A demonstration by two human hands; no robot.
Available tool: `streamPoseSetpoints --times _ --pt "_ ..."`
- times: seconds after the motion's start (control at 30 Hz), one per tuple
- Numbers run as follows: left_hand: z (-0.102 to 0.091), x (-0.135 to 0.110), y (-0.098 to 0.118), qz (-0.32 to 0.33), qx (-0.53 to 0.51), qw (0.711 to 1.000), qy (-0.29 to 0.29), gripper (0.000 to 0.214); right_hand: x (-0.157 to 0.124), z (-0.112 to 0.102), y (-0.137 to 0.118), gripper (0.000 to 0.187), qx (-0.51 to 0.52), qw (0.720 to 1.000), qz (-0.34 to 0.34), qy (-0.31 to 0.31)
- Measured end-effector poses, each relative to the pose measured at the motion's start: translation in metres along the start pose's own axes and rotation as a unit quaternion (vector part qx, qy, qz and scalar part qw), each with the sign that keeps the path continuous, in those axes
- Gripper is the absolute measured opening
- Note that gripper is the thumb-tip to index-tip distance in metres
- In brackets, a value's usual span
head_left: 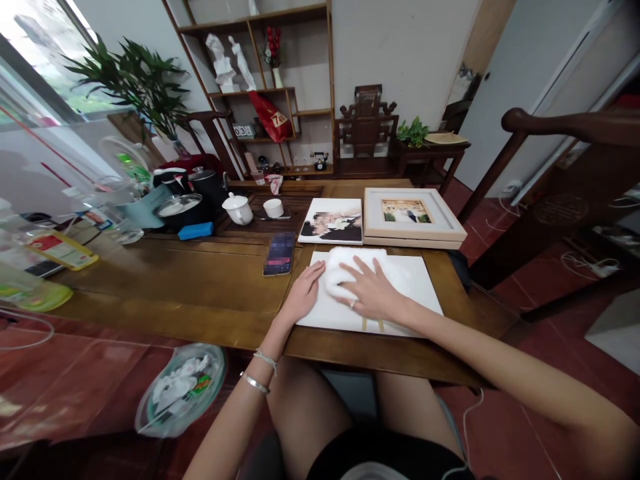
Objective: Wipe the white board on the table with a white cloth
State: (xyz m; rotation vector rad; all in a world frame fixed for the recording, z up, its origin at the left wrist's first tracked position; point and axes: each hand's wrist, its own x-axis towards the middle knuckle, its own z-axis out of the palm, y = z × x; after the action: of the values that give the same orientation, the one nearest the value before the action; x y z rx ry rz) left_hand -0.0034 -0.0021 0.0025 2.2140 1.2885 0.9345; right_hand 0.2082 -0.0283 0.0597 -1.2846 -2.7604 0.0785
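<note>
A white flat panel (415, 287) lies on the wooden table at its front edge, with two small tan marks low on it. On top of the panel rests a fluffy white cloth (336, 277). My right hand (371, 290) presses down flat on this cloth, fingers spread, a ring on one of them. At the panel's left side lies my left hand (304, 291), its fingers stretched out and its fingertips by the cloth's left edge. Just behind the panel is a white-bordered photo print (332, 230), beside a framed picture (407, 213) in a pale wood frame.
A phone (279, 255) lies left of the panel. Farther left are a white teapot (237, 209), a small white cup (273, 208), a blue block (195, 231) and several bottles. A waste bin (220, 380) stands on the floor, lower left; a wooden chair (565, 193) is at right.
</note>
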Motion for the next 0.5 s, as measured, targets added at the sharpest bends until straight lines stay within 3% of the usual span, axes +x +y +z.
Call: streamPoseSetpoints --times 0.1,0.17,0.37,0.5 --pt "-0.001 0.001 0.001 0.001 0.003 1.000 -0.002 0.045 0.025 0.002 0.003 0.051 -0.026 0.998 0.049 0.008" --pt "-0.002 0.001 0.002 0.007 0.000 1.000 -0.006 0.044 0.025 0.002 -0.008 0.050 -0.033 0.999 0.033 0.003" --pt "-0.004 -0.001 0.003 -0.001 -0.025 1.000 -0.011 0.043 -0.038 -0.002 -0.053 0.038 0.001 0.994 -0.105 -0.034" --pt "-0.001 -0.001 0.002 -0.003 -0.011 1.000 -0.007 0.046 -0.062 -0.003 -0.035 0.037 0.046 0.991 -0.120 -0.031"
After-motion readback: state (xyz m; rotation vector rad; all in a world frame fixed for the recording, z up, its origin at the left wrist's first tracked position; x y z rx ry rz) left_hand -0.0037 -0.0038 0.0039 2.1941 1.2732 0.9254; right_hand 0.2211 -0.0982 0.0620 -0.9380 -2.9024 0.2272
